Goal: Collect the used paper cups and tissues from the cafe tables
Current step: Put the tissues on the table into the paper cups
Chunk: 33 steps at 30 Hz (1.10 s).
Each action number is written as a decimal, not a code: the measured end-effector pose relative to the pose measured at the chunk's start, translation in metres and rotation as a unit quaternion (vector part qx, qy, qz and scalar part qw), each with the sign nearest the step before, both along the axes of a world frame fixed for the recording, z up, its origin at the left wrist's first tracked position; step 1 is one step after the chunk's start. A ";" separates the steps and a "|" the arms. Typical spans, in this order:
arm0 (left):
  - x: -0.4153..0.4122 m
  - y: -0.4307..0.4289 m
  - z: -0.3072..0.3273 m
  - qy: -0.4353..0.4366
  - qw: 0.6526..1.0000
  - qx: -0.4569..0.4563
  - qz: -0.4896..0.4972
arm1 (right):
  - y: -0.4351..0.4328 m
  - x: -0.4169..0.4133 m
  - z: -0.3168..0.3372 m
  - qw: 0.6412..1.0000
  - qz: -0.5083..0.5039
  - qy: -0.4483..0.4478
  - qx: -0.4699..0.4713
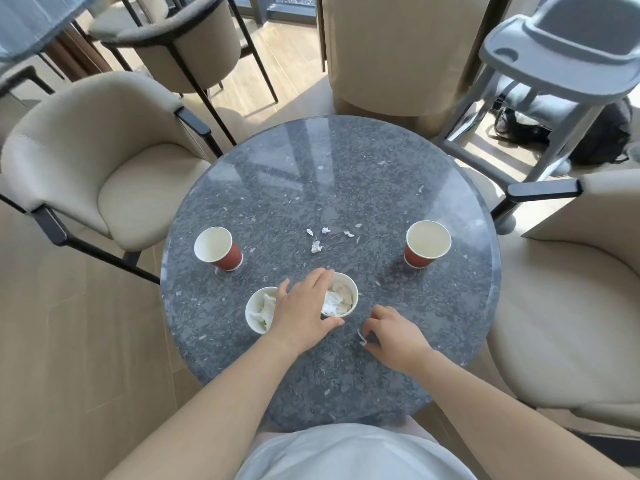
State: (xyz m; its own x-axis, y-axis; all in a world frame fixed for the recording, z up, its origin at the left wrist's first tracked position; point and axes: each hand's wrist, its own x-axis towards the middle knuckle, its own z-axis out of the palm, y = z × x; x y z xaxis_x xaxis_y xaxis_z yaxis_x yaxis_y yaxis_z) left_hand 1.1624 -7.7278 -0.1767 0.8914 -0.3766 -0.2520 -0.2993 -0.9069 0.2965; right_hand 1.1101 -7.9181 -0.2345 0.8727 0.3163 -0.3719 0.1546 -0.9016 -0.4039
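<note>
Head view — two cups hold tissues; my right fingers pinch a scrap, left hand spread — scraps and two empty cups remain at frame centre.

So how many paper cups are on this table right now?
4. One empty red cup at left, another empty red cup at right, and two tissue-filled cups near the front: one left of the left hand, one under its fingers. None seem hidden.

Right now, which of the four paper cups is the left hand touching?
The left hand rests on the tissue-filled cup nearest the table's middle, not its tissue-filled neighbour.
</note>
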 end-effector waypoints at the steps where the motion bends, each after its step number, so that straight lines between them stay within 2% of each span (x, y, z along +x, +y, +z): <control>1: 0.001 0.001 0.000 0.002 1.000 0.000 -0.006 | 0.002 0.000 0.000 1.000 -0.007 -0.002 0.001; 8: 0.013 0.009 0.002 0.009 1.000 -0.010 -0.011 | 0.002 0.006 0.009 0.992 -0.117 -0.002 0.052; 11: 0.017 0.011 0.001 0.013 1.000 -0.007 -0.006 | 0.005 0.005 0.012 0.993 -0.103 0.003 0.053; 15: 0.021 0.016 0.001 0.014 0.999 -0.006 -0.028 | 0.016 -0.001 0.008 0.997 -0.061 0.041 0.008; 20: 0.030 0.024 0.005 0.013 0.999 -0.021 -0.039 | 0.022 0.006 0.008 0.992 -0.120 0.029 0.022; 23: 0.035 0.030 0.007 0.011 0.999 -0.043 -0.012 | 0.024 0.022 0.022 0.979 -0.191 -0.019 0.066; 27: 0.041 0.031 0.006 0.009 0.997 -0.072 -0.006 | 0.035 0.051 0.055 0.943 -0.263 -0.132 0.158; 30: 0.046 0.029 0.006 0.012 0.997 -0.078 -0.004 | 0.048 0.066 0.071 0.931 -0.255 -0.170 0.200; 33: 0.051 0.027 0.004 0.011 0.996 -0.088 0.001 | 0.058 0.072 0.074 0.934 -0.234 -0.163 0.215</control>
